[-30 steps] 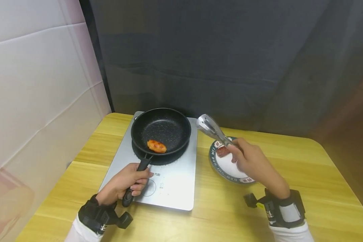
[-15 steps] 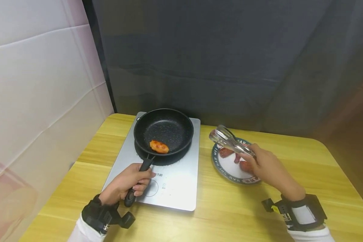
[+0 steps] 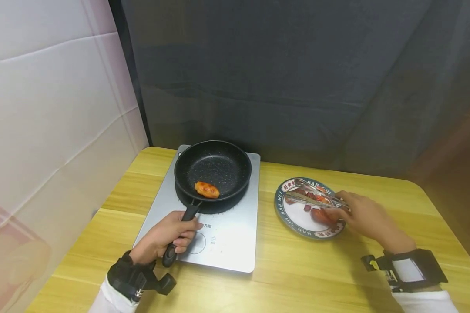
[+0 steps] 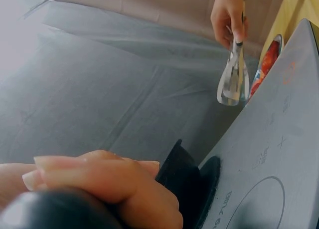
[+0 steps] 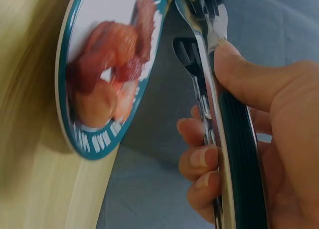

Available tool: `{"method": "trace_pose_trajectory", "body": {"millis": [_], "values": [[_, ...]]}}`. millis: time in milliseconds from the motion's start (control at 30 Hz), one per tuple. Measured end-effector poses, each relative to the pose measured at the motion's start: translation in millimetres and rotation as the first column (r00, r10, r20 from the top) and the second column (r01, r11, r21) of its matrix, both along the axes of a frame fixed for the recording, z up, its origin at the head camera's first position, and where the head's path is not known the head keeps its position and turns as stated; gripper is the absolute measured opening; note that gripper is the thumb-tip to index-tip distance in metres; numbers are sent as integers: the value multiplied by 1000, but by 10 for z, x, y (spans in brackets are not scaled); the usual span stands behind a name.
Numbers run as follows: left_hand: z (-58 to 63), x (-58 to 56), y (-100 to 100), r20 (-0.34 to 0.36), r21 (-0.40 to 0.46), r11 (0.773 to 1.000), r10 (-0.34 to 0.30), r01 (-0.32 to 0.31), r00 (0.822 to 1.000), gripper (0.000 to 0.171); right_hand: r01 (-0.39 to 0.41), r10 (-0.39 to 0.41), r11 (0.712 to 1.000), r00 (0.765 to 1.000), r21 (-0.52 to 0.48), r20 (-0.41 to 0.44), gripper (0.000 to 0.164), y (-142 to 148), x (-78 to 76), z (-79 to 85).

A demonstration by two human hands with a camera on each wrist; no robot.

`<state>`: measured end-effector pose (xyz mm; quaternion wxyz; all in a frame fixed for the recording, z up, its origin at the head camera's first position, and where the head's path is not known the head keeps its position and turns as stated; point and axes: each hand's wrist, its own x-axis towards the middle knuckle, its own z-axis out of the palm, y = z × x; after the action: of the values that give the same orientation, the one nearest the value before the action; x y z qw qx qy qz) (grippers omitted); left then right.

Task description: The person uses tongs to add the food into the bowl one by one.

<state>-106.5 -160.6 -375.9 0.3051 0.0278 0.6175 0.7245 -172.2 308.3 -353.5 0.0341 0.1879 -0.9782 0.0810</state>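
Left hand [image 3: 168,233] grips one pan [image 3: 215,167], right hand [image 3: 370,220] one pair of tongs [image 5: 232,124]; only head view shows one morsel [image 3: 206,189] inside the pan.

Meat [image 3: 323,216] partly hidden, right sleeve [image 3: 424,301] cut off

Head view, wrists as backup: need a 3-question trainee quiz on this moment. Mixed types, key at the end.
1. True or false: the right hand holds the tongs over the pan.
2. What does the left hand grip? A) the tongs; B) the pan's handle; C) the pan's far rim.
3. How many pieces of food lie in the pan, and at which side of it, near or far from the person?

Key:
1. False; the tongs are at the plate.
2. B.
3. One, the orange piece, at the near side.
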Motion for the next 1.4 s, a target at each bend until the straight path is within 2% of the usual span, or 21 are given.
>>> {"method": "trace_pose_trajectory", "body": {"millis": [433,733,967,1133,1400], "values": [[1,6,5,-7,-5,1000,3,-3,1000,20,-56,53,996,998,70,39,53,222,-236,2],[-5,11,6,3,-12,1000,9,-9,1000,19,-95,89,994,991,58,96,53,268,-367,-13],[-18,15,13,6,4,1000,15,-15,1000,20,-105,98,988,993,116,66,51,280,-486,-18],[-35,22,5,11,5,1000,24,-24,1000,22,-136,123,981,988,141,96,56,266,-566,9],[-25,7,1,-12,-15,1000,5,-5,1000,22,-179,155,976,970,120,189,58,244,-609,104]]}}
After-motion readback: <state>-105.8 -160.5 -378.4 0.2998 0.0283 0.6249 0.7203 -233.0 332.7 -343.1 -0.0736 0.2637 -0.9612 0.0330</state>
